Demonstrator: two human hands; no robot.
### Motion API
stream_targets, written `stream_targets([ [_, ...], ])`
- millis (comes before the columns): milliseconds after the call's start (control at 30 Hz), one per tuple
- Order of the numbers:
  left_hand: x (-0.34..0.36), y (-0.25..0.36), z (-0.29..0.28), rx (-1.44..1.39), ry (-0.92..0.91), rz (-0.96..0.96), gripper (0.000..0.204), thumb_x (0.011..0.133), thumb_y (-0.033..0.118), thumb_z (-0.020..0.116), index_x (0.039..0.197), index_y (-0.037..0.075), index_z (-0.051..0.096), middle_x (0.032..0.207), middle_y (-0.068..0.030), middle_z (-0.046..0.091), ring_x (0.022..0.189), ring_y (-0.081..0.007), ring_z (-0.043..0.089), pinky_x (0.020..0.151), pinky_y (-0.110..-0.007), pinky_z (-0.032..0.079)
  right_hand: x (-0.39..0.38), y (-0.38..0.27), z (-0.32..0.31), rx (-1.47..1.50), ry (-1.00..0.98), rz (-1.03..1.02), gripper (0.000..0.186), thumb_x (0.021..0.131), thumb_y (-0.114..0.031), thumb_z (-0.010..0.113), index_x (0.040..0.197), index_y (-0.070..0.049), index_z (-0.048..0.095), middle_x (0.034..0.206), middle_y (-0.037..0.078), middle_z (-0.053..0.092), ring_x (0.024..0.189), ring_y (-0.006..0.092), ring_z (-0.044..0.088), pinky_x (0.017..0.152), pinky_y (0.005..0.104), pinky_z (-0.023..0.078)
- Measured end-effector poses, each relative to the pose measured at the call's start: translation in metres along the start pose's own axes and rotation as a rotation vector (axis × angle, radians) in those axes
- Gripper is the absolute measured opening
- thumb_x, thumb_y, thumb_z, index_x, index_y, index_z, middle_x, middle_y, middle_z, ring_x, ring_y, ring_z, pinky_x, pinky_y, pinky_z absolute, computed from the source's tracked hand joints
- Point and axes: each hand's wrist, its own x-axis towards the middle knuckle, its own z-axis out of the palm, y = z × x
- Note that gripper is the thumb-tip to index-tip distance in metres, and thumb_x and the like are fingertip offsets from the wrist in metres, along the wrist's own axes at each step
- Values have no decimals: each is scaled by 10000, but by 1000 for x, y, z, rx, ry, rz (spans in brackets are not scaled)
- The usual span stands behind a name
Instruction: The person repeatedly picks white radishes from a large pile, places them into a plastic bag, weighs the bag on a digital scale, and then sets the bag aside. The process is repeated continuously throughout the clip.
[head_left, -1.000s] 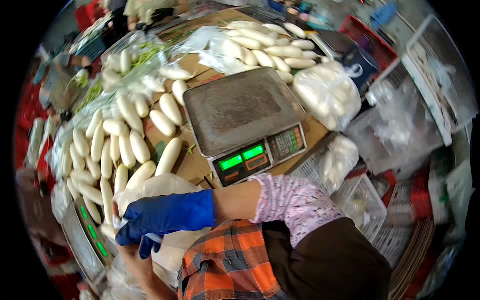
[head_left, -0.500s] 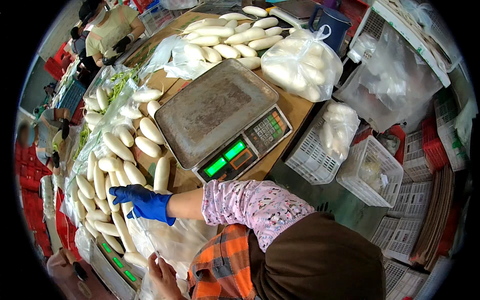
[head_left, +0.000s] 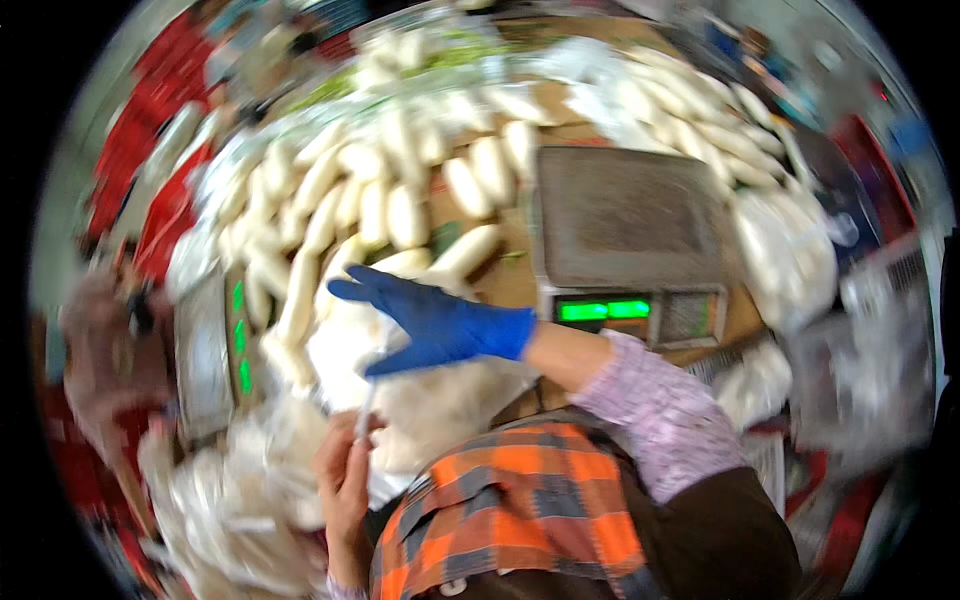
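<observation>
Head view: what's the L hand (head_left: 345, 470) on?

Narrow pinch on a thin white strip (head_left: 366, 412), afaict. Plastic bag (head_left: 440, 405) sits right in front of the body; blue-gloved R hand (head_left: 430, 325) is above it, fingers wide. Can't tell if its thumb touches the strip.

Step?

Prob. working the bag's closure; next move calls for a firm two-handed grip, imo.

Counts?

1 strip, 1 bag under hands, 1 side scale (head_left: 205, 350) w/ 3 green readouts, 20+ loose radishes (head_left: 405, 215) (exact no. too blurry), 1 main scale (head_left: 630, 215) w/ 2 readouts, 1 filled bag (head_left: 785, 255) far R.
</observation>
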Motion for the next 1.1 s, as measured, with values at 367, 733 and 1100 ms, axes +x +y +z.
stream_targets([
  [367,-26,-28,-16,-12,408,119,447,877,196,618,1281,61,484,1326,-124,478,1225,-269,453,1032,-387,335,-11,-31,14,-291,-338,-140,350,770,-82,648,1116,-29,641,820,117,609,730,267,575,741,390,429],
  [733,-102,-78,13,-1148,385,-336,963,875,316,662,1496,201,-65,1487,-167,239,1285,-299,396,891,-437,498,30,-67,31,-11,-80,113,242,927,-121,560,1138,-8,600,866,52,567,759,161,517,700,301,443],
  [1100,-185,-24,25,-816,673,81,816,757,203,772,1409,1,325,1390,-129,432,1286,-216,398,1079,-378,314,120,-258,111,-42,-972,-1148,350,882,-232,596,1209,-108,606,750,39,531,730,217,507,668,340,424],
])
